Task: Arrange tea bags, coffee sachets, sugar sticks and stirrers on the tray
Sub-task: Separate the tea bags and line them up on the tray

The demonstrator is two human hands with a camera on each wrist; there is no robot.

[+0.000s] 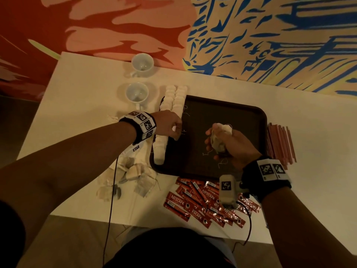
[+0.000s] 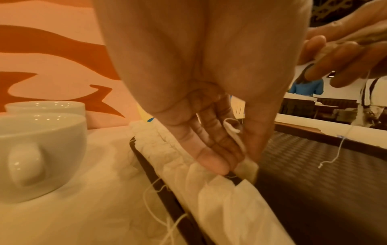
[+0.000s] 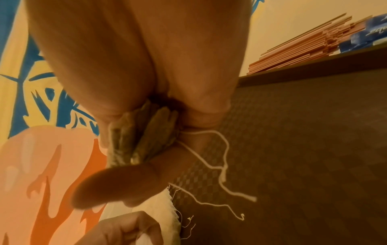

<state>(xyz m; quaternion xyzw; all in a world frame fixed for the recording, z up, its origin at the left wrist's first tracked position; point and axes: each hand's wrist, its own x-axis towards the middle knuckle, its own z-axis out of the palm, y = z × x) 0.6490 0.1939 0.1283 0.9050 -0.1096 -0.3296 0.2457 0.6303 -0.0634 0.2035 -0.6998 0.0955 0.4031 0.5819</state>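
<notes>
Along the left edge of the dark tray (image 1: 231, 113), the person is building rows of tea bags (image 1: 176, 97), each bag overlapping the next one. The left hand (image 1: 168, 125) is reaching down to this row, and in the left wrist view its fingertips (image 2: 213, 163) are pinching one tea bag (image 2: 248, 169) and setting it at the open end of the line. The right hand (image 1: 231, 147) is hovering over the middle of the tray, and its fingers are curling around a small bundle of tea bags (image 1: 220, 136), with several thin strings (image 3: 222, 167) hanging down from it.

More loose tea bags (image 1: 131, 173) are lying on the table (image 1: 77, 89) near the left forearm. The coffee sachets (image 1: 201, 204) are lying in a pile in front of the tray, and the stirrers (image 1: 280, 144) are stacked just beside its right edge; none of them is on the tray yet. Two white cups (image 1: 138, 93) are standing at the far left.

I think the tea bags are very light, soft and easy to crush, and the paper can tear. It seems best to hold each one gently by its flat sides or its top fold, not by the string, because the strings are tangling easily and can pull neighbouring bags out of line.
</notes>
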